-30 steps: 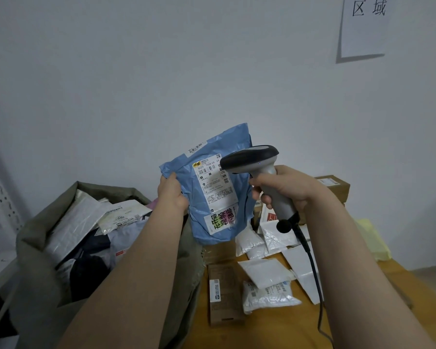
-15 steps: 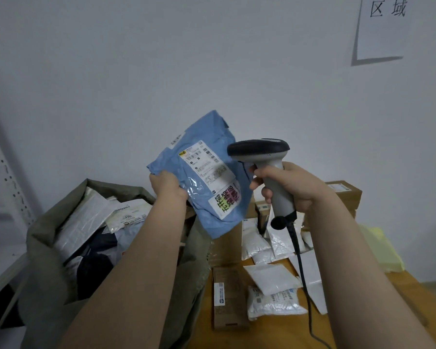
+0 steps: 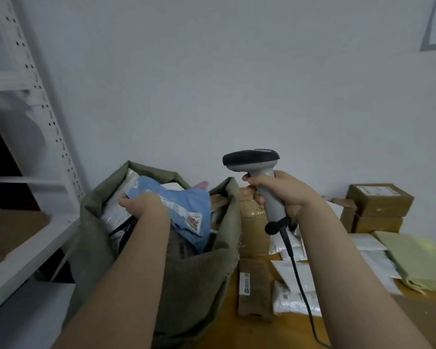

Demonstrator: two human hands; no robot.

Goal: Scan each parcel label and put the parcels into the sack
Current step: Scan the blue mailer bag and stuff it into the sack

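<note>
My left hand (image 3: 144, 204) grips a blue plastic parcel (image 3: 186, 210) with a white label, lying across the mouth of the olive-green sack (image 3: 199, 278). The sack holds several other parcels, partly hidden under my arm. My right hand (image 3: 282, 195) grips the grey handle of a barcode scanner (image 3: 256, 165), held upright to the right of the sack, its black head pointing left. The scanner's black cable hangs down over the table.
A wooden table (image 3: 400, 321) at the right carries brown cardboard boxes (image 3: 380, 200), a flat brown parcel (image 3: 253, 288), white padded bags (image 3: 295, 298) and a yellow-green envelope (image 3: 413, 258). White metal shelving (image 3: 43, 114) stands at the left. A grey wall lies behind.
My left hand has carried the blue parcel down and left from in front of the scanner into the sack's mouth. The view has turned left; the scanner stays upright in my right hand.
</note>
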